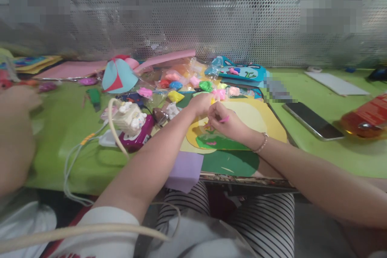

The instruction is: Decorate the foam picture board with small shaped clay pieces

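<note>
My right hand (225,123) is pinched shut on a thin pink tool (224,119), its tip over the yellow craft board (269,123). On that board lies a green clay patch (217,142) with small pink bits. My left hand (200,104) is curled shut just left of the right hand, at the board's far edge; what it holds is hidden. Small lumps of coloured clay (205,85) in plastic wrappers lie just beyond both hands.
A phone (313,121) lies on the green table to the right, beside a red packet (367,119). A purple device with white charms (134,123) and cables sits left. Another person's arm (15,137) is at far left. Purple foam (186,169) and dark green sheet (231,163) lie near me.
</note>
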{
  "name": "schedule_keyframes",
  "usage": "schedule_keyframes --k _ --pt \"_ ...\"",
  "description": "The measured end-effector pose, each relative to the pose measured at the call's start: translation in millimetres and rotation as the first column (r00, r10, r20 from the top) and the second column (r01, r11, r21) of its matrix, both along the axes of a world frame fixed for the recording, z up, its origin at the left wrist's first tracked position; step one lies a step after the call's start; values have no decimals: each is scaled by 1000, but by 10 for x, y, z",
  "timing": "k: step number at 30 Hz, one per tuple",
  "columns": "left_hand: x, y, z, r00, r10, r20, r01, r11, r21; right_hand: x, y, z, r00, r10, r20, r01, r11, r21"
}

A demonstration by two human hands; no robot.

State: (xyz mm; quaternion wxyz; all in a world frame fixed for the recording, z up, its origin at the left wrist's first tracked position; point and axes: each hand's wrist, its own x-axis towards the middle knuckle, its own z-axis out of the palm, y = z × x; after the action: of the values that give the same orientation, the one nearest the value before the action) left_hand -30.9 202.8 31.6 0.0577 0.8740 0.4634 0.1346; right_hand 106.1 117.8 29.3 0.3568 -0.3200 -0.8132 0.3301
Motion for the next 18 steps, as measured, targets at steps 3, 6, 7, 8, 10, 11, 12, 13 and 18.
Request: schedule_keyframes --k 3,6,7,8,10,11,12,13,18 --pt "-5 17 -12 1000 -11 -2 11 1000 2 -1 -7 17 999 -13 30 13 1000 14" --pt "-11 17 -15 1000 -20 8 20 1000 13 3 -6 24 998 -33 44 31 998 49" --pt "-12 14 -15 1000 -21 10 21 1000 12 5 -6 23 998 -34 44 32 998 57" --pt "-12 11 -15 1000 -22 9 22 1000 6 6 -5 21 999 -32 39 29 998 59" --pt "-10 5 -12 1000 -13 4 13 1000 -10 6 -5 17 999 -18 27 17 999 47" --pt "-8 2 -10 1000 -7 3 7 1000 -16 5 -5 15 1000 -9 19 8 999 38" --pt "-6 0 -7 1000 -4 3 4 1000 -17 5 -5 13 1000 0 16 0 1000 31" --pt "-5 -1 -4 1000 -3 5 3 1000 -14 5 -5 13 1000 6 18 -7 1000 28" --pt "-4 8 1 1000 2 3 -2 1000 -6 10 -4 21 998 -24 55 20 997 80"
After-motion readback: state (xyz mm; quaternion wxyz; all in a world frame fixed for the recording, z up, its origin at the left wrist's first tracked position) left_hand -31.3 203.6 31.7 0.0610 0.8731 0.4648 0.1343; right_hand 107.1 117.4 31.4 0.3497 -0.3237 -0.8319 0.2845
